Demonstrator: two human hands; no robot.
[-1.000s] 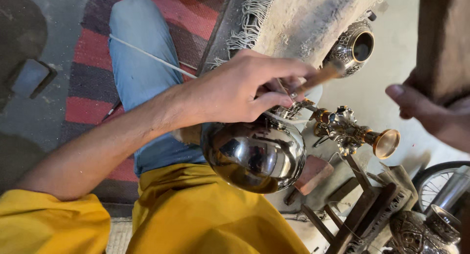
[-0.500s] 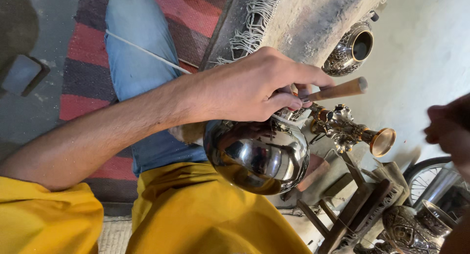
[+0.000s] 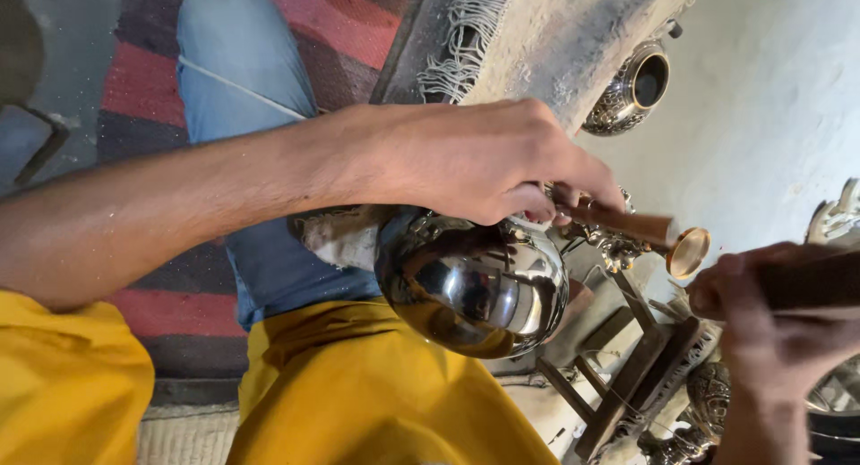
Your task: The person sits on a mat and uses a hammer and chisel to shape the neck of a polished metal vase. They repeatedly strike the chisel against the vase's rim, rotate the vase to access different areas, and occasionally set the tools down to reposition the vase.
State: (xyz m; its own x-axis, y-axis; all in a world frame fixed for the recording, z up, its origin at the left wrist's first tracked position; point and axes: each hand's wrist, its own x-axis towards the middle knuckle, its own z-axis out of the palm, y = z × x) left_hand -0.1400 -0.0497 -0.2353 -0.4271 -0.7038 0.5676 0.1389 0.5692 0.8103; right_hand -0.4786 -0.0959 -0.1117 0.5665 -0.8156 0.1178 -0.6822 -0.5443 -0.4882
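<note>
the left hand [image 3: 475, 160] has its fingers [image 3: 546, 201] clamped on a wooden-handled tool [image 3: 627, 223] above the polished metal pot [image 3: 470, 281] in the lap: stiff, heavy-looking, slippery; its ornate neck [image 3: 618, 245] offers grip. the right hand [image 3: 770, 326] clasps a blurred dark handle [image 3: 811, 281].

In the middle of the frame the round silver metal pot [image 3: 470, 286] is polished glossy like a mirror, the brown wooden handle [image 3: 627, 223] looks smooth and matt, and the striped red cloth rug [image 3: 349, 26] at upper left looks rough.
</note>
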